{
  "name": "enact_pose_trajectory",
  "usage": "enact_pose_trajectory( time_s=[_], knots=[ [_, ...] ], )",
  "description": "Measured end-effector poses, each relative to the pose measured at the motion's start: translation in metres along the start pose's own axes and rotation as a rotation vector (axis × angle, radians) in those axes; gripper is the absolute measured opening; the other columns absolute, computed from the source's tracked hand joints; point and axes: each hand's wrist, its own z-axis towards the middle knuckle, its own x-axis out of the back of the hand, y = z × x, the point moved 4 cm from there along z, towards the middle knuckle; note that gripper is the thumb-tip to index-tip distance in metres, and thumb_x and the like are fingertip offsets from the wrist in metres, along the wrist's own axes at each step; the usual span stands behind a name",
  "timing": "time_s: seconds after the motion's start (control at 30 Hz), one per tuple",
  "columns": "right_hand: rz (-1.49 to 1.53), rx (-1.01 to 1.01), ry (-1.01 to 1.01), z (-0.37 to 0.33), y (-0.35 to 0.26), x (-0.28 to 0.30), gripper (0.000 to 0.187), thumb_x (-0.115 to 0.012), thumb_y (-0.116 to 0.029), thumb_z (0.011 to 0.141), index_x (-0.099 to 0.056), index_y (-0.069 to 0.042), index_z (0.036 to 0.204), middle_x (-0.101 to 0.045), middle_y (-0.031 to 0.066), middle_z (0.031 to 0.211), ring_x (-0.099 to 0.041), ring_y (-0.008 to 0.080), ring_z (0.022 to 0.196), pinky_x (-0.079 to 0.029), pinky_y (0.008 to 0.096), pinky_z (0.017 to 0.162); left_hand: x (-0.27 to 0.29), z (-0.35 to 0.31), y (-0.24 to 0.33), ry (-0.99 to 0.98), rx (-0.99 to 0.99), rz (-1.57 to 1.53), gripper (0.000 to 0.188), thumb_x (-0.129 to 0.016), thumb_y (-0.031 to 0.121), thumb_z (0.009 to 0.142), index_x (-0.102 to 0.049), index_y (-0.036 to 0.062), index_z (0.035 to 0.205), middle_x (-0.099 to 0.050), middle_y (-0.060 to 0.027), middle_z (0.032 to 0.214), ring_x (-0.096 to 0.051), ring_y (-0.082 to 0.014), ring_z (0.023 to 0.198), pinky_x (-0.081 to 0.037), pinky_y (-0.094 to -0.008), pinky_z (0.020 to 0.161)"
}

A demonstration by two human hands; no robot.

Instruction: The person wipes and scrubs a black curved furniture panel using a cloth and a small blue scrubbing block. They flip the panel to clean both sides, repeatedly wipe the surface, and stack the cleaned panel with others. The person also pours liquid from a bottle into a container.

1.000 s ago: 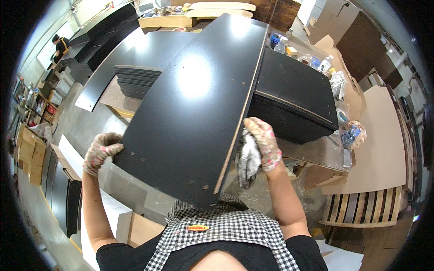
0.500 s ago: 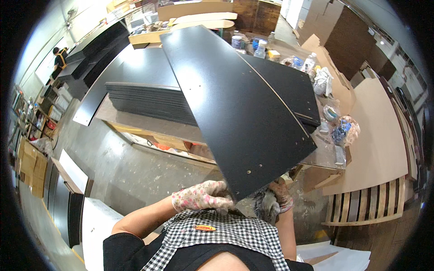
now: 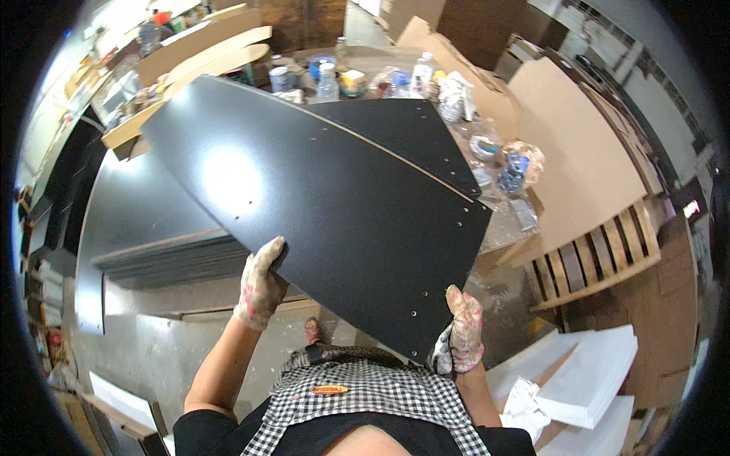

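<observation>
At centre frame, a large black panel [image 3: 319, 213] is held up in the air, tilted, well above the floor and in front of the person's chest. Its top face is glossy, with a light glare patch; small drilled holes are seen along the right edge and near the lower corner. A pale raw edge is visible along the upper long side.

Left hand [image 3: 260, 285], in a paint-spotted work glove, is clamped on the panel's lower left edge, fingers on top. Right hand [image 3: 464, 328], in the same kind of glove, is gripped on the lower right corner, thumb up on the face.

Behind the panel's upper right, a second black panel [image 3: 414, 133] is seen, partly covered. Below left, a stack of dark boards [image 3: 175, 254] is laid on a tabletop [image 3: 152, 300]. Beyond the top edge, bottles and cans [image 3: 334, 76] are crowded on a cluttered tabletop. At right, a tan board [image 3: 578, 144] is leaned over, with a slatted wooden frame [image 3: 601, 254] just beside it. White foam blocks [image 3: 593, 372] are laid on the floor at lower right. A checked apron [image 3: 357, 403] fills the bottom edge.
</observation>
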Motion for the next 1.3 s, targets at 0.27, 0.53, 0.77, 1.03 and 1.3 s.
enact_pose_trajectory(
  time_s=[0.27, 0.53, 0.77, 1.03, 1.3],
  knots=[
    [-0.188, -0.05, 0.154, 0.094, -0.003, 0.074, 0.026, -0.065, -0.032, 0.096, -0.071, -0.007, 0.099, -0.067, 0.0019, 0.096, -0.06, 0.0131, 0.084, -0.05, 0.0317, 0.082, -0.075, -0.021, -0.02, -0.448, -0.236, 0.222, 0.039, -0.058, 0.008, 0.098, -0.051, 0.0043, 0.136, -0.064, -0.0185, 0.121, -0.069, -0.0265, 0.101, -0.06, -0.0406, 0.082],
    [-0.768, 0.058, 0.159, 0.149, -0.063, 0.106, 0.036, -0.066, -0.027, 0.094, -0.068, 0.004, 0.111, -0.066, 0.0063, 0.102, -0.056, 0.015, 0.095, -0.045, 0.0302, 0.088, -0.076, -0.001, 0.067, -1.003, 0.347, 0.446, 0.044, -0.055, 0.029, 0.102, -0.057, -0.0016, 0.134, -0.068, -0.0182, 0.121, -0.066, -0.0238, 0.109, -0.051, -0.0381, 0.099],
    [-0.837, 0.138, 0.127, 0.129, -0.045, 0.123, 0.026, -0.066, -0.023, 0.095, -0.066, 0.002, 0.092, -0.057, 0.0021, 0.08, -0.047, 0.0123, 0.077, -0.042, 0.0319, 0.073, 0.044, 0.105, 0.188, -0.353, -0.285, 0.984, 0.033, -0.061, 0.028, 0.098, -0.065, 0.0052, 0.122, -0.068, -0.0138, 0.116, -0.066, -0.024, 0.109, -0.054, -0.0364, 0.095],
    [-0.973, 0.126, 0.151, 0.135, -0.057, 0.11, 0.033, -0.064, -0.03, 0.094, -0.067, 0.003, 0.093, -0.062, 0.0057, 0.085, -0.053, 0.0153, 0.083, -0.044, 0.0337, 0.078, 0.141, 0.243, 0.182, -0.108, -0.264, 1.902, 0.051, -0.053, 0.038, 0.096, -0.054, 0.0089, 0.138, -0.056, -0.0198, 0.137, -0.05, -0.0376, 0.13, -0.039, -0.045, 0.109],
    [-0.859, -0.017, 0.119, 0.154, -0.055, 0.105, 0.025, -0.069, -0.024, 0.093, -0.071, 0.001, 0.089, -0.063, -0.0022, 0.079, -0.055, 0.0085, 0.076, -0.045, 0.0275, 0.069, 0.145, 0.217, 0.181, 0.039, -0.314, 1.927, 0.041, -0.053, 0.033, 0.097, -0.061, 0.0081, 0.128, -0.059, -0.0142, 0.134, -0.054, -0.0354, 0.122, -0.036, -0.0451, 0.107]
  ],
)
